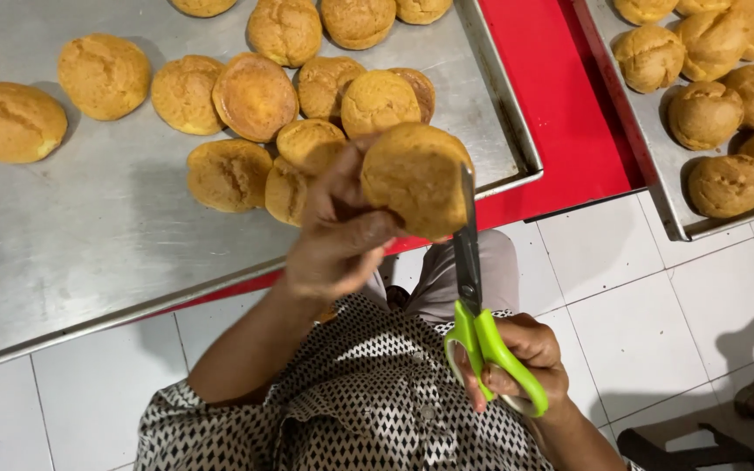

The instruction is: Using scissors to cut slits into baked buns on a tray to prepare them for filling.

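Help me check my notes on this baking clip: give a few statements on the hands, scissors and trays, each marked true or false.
1. The left hand holds a golden bun. True.
2. The right hand has a knife in its grip. False: it holds green-handled scissors.
3. The scissor blades meet the held bun's edge. True.
4. The buns lie on wooden boards. False: they lie on metal trays.
5. The trays rest on a red surface. True.

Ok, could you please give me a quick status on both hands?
Left hand grips a golden bun. Right hand holds green-handled scissors, blades at the bun's edge. Nothing in the way.
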